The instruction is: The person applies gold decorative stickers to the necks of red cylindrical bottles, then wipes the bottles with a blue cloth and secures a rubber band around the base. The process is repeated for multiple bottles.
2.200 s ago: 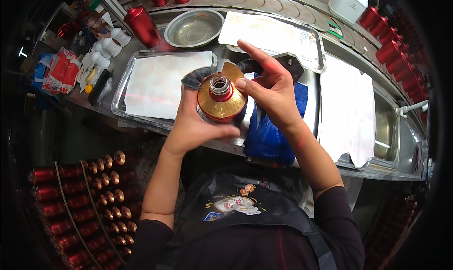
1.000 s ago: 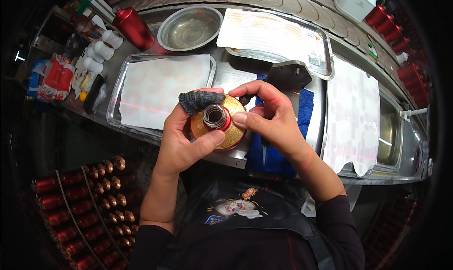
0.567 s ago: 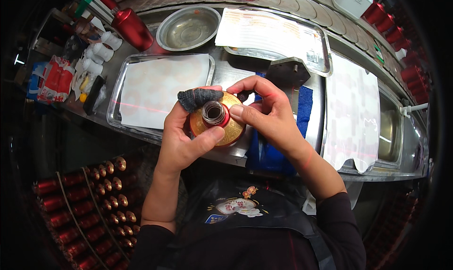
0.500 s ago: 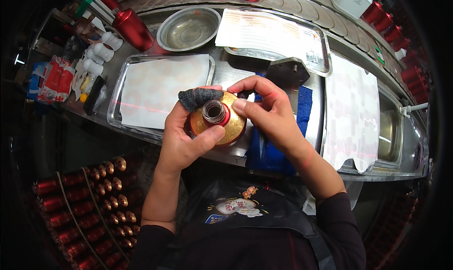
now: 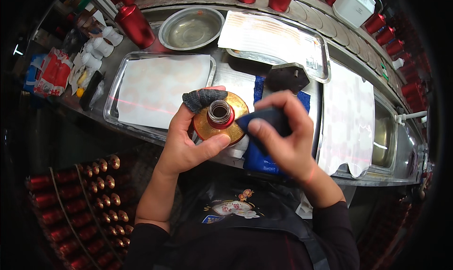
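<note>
Closely paired: bottle (image 5: 220, 121) and dark piece (image 5: 270, 120)

At left, a metal tray (image 5: 113, 97) bears a white sheet (image 5: 163, 88). Right of it, the left hand (image 5: 185, 139) grasps the bottle by its gold shoulder over the surface's (image 5: 239, 76) near side. The right hand (image 5: 291, 139) grips the blurred piece, tip beside the bottle's red neck, above a blue cloth (image 5: 259, 160).

stacked red bottles (image 5: 74, 206) and a slat conveyor (image 5: 309, 16) show a factory workshop.

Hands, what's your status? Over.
Left hand holding red, gold-shouldered, glass-necked bottle. Right hand gripping dark wedge-shaped object. Tip overlaps bottle in view; contact unclear.
</note>
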Available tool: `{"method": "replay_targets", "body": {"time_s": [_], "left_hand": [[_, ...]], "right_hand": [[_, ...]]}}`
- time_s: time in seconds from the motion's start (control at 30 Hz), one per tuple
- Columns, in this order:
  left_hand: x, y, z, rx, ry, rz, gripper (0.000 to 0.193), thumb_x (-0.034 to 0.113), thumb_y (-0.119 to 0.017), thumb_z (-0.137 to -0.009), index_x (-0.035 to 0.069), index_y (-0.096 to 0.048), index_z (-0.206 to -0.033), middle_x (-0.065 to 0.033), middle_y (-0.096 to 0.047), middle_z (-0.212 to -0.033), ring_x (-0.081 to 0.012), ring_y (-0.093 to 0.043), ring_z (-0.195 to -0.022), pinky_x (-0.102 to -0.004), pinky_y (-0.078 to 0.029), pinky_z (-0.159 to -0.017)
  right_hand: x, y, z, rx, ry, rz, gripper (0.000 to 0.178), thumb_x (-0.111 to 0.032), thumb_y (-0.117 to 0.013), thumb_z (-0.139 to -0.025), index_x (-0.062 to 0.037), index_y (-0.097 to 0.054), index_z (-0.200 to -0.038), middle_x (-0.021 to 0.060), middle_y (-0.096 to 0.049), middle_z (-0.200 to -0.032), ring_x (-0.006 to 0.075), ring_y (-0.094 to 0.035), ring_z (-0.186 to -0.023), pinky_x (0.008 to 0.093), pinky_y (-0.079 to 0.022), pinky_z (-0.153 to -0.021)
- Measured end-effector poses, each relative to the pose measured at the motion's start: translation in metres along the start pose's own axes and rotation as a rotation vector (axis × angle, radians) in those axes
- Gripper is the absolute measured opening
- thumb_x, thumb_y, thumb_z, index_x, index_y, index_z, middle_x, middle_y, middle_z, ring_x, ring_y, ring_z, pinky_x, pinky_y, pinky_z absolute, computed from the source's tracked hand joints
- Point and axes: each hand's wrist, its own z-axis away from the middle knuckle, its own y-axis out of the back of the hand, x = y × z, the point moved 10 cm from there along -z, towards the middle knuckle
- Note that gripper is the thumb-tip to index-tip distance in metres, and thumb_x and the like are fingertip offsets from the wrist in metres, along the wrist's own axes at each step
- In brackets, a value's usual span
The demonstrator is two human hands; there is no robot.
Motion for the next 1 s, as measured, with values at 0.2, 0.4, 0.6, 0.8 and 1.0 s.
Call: {"method": "replay_targets", "body": {"time_s": [0.2,0.4,0.6,0.8,1.0], "left_hand": [[0.007,-0.003,0.0,-0.022,-0.029,0.107,0.069,0.009,-0.08,-0.081,0.001,-0.049,-0.142,-0.0092,-0.06,-0.13,-0.0164,-0.058,-0.121,-0.0332,-0.045,-0.107],[0.0,0.001,0.001,-0.028,0.01,0.072,0.076,0.011,-0.085,-0.077,0.002,-0.048,-0.143,-0.0087,-0.059,-0.13,-0.017,-0.058,-0.122,-0.033,-0.045,-0.107],[0.006,0.002,-0.002,-0.116,-0.137,-0.144,0.084,0.012,-0.093,-0.066,0.005,-0.053,-0.139,-0.008,-0.059,-0.132,-0.0188,-0.057,-0.125,-0.0335,-0.046,-0.106],[0.004,0.002,0.005,0.075,-0.239,-0.286,0.075,0.015,-0.09,-0.064,0.007,-0.058,-0.132,-0.0126,-0.061,-0.125,-0.0285,-0.062,-0.117,-0.0376,-0.05,-0.1],[0.015,0.0,0.007,0.07,-0.297,-0.397,0.074,0.012,-0.09,-0.064,0.007,-0.058,-0.131,-0.0119,-0.061,-0.124,-0.0275,-0.064,-0.114,-0.0377,-0.051,-0.098]], "right_hand": [[0.031,0.018,-0.026,0.062,-0.089,-0.048,0.028,-0.008,-0.08,-0.082,-0.0005,-0.067,-0.106,0.0036,-0.066,-0.096,0.0086,-0.062,-0.093,0.0239,-0.05,-0.083],[0.006,0.017,-0.016,0.1,0.043,0.115,0.022,-0.002,-0.076,-0.08,0.0006,-0.067,-0.1,0.0063,-0.069,-0.092,0.0114,-0.065,-0.084,0.0241,-0.051,-0.077],[-0.006,0.014,-0.007,0.114,0.246,0.206,0.023,0.006,-0.074,-0.076,-0.0007,-0.069,-0.098,0.0104,-0.069,-0.088,0.0195,-0.065,-0.074,0.0287,-0.051,-0.068],[-0.062,-0.031,0.043,-0.04,0.702,0.452,0.025,0.0,-0.072,-0.068,-0.0069,-0.076,-0.092,0.0064,-0.065,-0.083,0.0256,-0.061,-0.075,0.0354,-0.048,-0.065],[-0.071,-0.024,0.017,-0.138,0.727,0.399,0.025,-0.002,-0.077,-0.068,-0.0096,-0.077,-0.092,0.0057,-0.069,-0.086,0.0274,-0.064,-0.08,0.0361,-0.052,-0.073]]}}
